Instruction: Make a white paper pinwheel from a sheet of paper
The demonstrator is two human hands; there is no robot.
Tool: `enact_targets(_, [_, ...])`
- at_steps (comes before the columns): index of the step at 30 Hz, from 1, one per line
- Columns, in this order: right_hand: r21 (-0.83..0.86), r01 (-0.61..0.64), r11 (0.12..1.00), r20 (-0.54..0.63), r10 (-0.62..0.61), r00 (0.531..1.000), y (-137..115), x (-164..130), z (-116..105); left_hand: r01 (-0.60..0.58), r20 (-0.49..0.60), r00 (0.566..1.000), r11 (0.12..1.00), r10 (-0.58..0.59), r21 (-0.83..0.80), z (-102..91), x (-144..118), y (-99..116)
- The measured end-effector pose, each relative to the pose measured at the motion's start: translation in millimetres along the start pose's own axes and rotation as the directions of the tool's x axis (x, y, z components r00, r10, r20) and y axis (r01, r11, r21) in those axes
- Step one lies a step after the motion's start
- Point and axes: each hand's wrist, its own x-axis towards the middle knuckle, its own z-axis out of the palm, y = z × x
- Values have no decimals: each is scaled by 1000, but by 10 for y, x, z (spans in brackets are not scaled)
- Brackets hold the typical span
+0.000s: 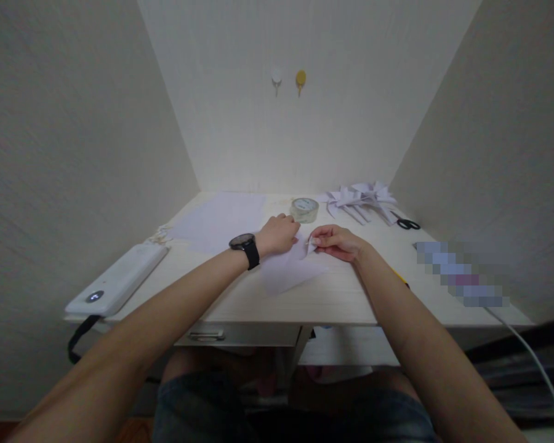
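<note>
Seeing the left hand (279, 234) curled on the paper (286, 277), middle of the bench (341, 303), near side of the tape (305, 210) (can't tell if gripping), plus a paper bit (311, 247) pinched in the right hand (336, 242). Probably best to press flat, pinch lightly.

A white hook (276, 80) and a yellow hook (300, 78) sit side by side on the back wall (240, 135). A flat white device (120, 280) lies at the left of the table (332, 304), a black strap (76, 340) below its near end. On the right, a white cord (530, 348) runs down from a pixelated object (459, 275). A drawer (253, 334) shows underneath
</note>
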Motion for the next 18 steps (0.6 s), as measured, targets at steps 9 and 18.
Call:
enact_targets(9, [49,33,998,25,-35,999,28,19,-18,198,140,972,979,-189,-47,-93,64,-2])
enact_targets(18, [103,16,995,105,-26,994,16,22,-30,309,355,903,940,-243,-143,-190,165,-32])
